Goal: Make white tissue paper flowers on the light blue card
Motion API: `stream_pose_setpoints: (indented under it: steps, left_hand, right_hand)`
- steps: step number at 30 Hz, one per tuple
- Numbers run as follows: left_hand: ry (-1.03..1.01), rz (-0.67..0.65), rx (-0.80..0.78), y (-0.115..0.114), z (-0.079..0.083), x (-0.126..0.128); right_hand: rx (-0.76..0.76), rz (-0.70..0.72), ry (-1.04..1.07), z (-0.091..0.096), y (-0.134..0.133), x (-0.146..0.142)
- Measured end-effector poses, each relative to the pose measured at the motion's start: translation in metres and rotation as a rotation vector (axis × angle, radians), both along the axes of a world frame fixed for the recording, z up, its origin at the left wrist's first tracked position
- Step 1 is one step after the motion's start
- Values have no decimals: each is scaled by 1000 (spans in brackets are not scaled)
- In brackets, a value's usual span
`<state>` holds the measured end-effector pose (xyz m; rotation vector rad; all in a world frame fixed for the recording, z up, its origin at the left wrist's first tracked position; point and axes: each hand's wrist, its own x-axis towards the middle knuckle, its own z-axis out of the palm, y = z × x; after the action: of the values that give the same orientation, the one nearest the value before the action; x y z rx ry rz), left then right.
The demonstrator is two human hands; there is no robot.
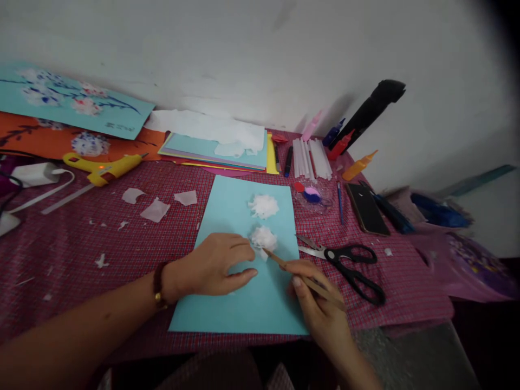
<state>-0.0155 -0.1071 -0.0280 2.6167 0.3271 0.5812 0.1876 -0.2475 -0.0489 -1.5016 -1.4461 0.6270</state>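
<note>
A light blue paper sheet (239, 271) lies on the red checked tablecloth (122, 238). Two white tissue puffs sit on it, one higher up (264, 206) and one nearer me (263, 236). My left hand (217, 265) rests flat on the sheet, its fingers stretched out, fingertips touching the nearer puff. My right hand (320, 311) is closed around a thin wooden stick (303, 277), whose tip reaches the nearer puff.
Black-handled scissors (345, 262) lie right of the sheet. Behind it are a paper stack (219, 149), white glue sticks (312, 158), a dish of pom-poms (312, 195), a phone (365, 208) and bottles. A yellow glue gun (103, 167) and tissue scraps (156, 208) lie left.
</note>
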Motion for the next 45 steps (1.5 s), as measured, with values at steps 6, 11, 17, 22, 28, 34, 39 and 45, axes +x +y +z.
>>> stream_pose_setpoints:
  steps: [6,11,17,22,28,34,39,45]
  left_hand:
    - [114,86,-58,2,-8,-7]
    - [168,130,-129,2,-5,-2]
    - [124,183,-128,1,-7,3]
    - [103,254,-143,2,-9,12]
    - [79,315,-234,8,-7,22]
    - [145,320,-247,19,2,34]
    - [187,318,-226,33,2,38]
    - [167,418,-66,21,11,15]
  right_hand:
    - [-11,101,-35,-1,1,-2]
    - [0,168,-89,-4,-1,-4]
    - [-27,90,27,-2,4,-2]
    - [-37,55,62,0,4,-2]
    - [-54,61,97,-2,5,-2]
    - [-39,79,46,-1,5,-2]
    - [-39,88,49,-1,4,-2]
    - [-21,90,39,0,5,-2]
